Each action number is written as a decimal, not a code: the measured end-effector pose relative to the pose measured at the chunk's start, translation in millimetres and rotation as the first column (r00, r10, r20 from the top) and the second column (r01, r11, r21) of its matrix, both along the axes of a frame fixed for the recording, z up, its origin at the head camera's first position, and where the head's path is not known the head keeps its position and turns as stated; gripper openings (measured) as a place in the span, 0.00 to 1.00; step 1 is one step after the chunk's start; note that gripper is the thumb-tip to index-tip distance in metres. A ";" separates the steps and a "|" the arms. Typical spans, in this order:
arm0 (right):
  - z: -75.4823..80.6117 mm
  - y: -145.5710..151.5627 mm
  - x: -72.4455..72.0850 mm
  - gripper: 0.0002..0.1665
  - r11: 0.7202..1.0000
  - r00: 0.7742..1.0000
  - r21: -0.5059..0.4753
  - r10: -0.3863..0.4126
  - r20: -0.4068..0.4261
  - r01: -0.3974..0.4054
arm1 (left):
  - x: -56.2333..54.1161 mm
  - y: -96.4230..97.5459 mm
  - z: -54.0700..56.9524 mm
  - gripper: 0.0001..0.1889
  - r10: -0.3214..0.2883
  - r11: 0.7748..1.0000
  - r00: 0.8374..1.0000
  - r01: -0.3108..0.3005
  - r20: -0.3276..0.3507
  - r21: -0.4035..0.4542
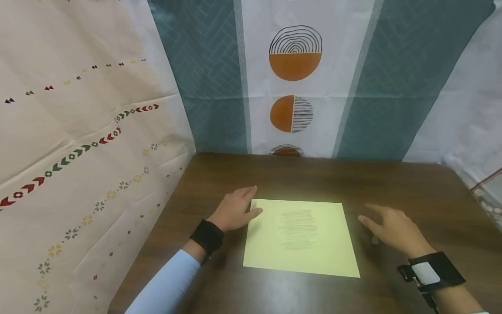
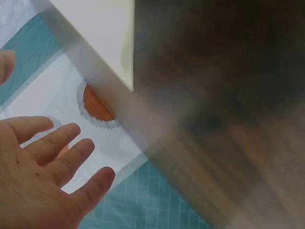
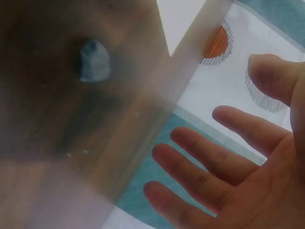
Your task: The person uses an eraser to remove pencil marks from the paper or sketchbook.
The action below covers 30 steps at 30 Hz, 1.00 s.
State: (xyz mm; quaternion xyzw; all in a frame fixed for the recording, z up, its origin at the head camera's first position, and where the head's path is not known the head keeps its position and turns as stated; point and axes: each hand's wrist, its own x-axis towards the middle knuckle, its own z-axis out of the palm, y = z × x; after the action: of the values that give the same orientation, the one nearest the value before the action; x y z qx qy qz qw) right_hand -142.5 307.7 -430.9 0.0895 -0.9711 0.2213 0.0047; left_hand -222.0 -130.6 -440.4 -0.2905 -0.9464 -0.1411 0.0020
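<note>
A pale yellow sheet of paper [image 1: 266, 248] lies flat on the brown table, with a block of grey pencil scribble [image 1: 299, 229] in its middle. My left hand [image 1: 234, 210] is at the sheet's upper left corner, fingers straight and thumb over its left edge. To the right of the paper, my right hand [image 1: 398, 229] hovers with its fingers spread and holds nothing. Under it sits a small whitish-grey lump [image 3: 95, 62] with a rounded top, partly covered by the hand in the head view. Both palms show bare in the wrist views.
The wooden table [image 1: 219, 174] has rounded far corners. Behind it hangs a teal and white cloth [image 1: 211, 87] with orange half circles. A cream patterned cloth [image 1: 78, 174] hangs along the left side. Tiny pale crumbs [image 3: 86, 151] lie near the lump.
</note>
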 end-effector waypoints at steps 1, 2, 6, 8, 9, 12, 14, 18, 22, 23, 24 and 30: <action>-1.7 -0.1 0.6 0.40 1.000 1.000 0.002 -0.002 0.006 0.002 | 0.6 0.9 -2.4 0.39 -0.005 1.000 1.000 0.005 0.004 -0.002; -3.1 0.0 1.2 0.40 1.000 1.000 0.004 -0.005 0.012 0.005 | 1.2 1.8 -4.4 0.39 -0.009 1.000 1.000 0.009 0.010 -0.008; -7.4 3.2 3.4 0.39 0.999 0.999 0.026 -0.021 0.043 0.020 | 3.8 6.0 -10.9 0.38 -0.026 0.999 0.999 0.028 0.039 -0.035; -8.6 5.8 4.6 0.39 0.998 0.996 0.050 -0.043 0.072 0.039 | 5.2 8.0 -14.0 0.37 -0.036 0.998 0.998 0.038 0.047 -0.057; -9.0 7.4 4.7 0.40 0.997 0.994 0.063 -0.058 0.095 0.052 | 5.8 9.1 -16.0 0.36 -0.043 0.997 0.998 0.046 0.045 -0.070; -11.7 10.7 5.2 0.42 0.992 0.981 0.097 -0.097 0.169 0.082 | 7.6 12.4 -23.5 0.34 -0.078 0.989 0.997 0.081 0.028 -0.123; -15.8 10.9 5.4 0.39 0.992 0.973 0.103 -0.097 0.208 0.076 | 8.9 14.8 -29.6 0.29 -0.108 0.981 0.994 0.109 0.015 -0.161; -26.7 8.2 6.3 0.22 0.996 0.976 0.079 -0.060 0.209 0.045 | 11.9 19.6 -39.5 0.20 -0.147 0.968 0.989 0.143 -0.005 -0.204; -33.2 4.4 6.1 0.11 0.998 0.990 0.052 -0.031 0.137 0.024 | 13.0 24.5 -42.5 0.19 -0.158 0.967 0.987 0.151 -0.015 -0.207; -33.3 2.3 5.6 0.10 0.999 0.993 0.034 -0.024 0.113 0.020 | 13.4 25.8 -42.2 0.19 -0.162 0.967 0.987 0.156 -0.017 -0.202; -33.0 -0.6 5.8 0.10 1.000 0.995 0.014 -0.016 0.093 0.015 | 14.4 27.5 -40.8 0.20 -0.164 0.970 0.986 0.159 -0.011 -0.185; -16.0 -34.8 8.2 0.13 0.981 1.000 -0.192 0.022 -0.002 -0.022 | 24.1 51.5 -19.4 0.24 -0.242 0.970 0.970 0.242 -0.002 0.005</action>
State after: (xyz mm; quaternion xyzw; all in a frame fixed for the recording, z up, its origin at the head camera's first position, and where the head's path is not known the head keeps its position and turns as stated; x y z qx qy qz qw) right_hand -134.2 272.9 -446.9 0.0992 -0.9441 0.3142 0.0110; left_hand -197.9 -79.1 -459.8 -0.4040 -0.9035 -0.1424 -0.0140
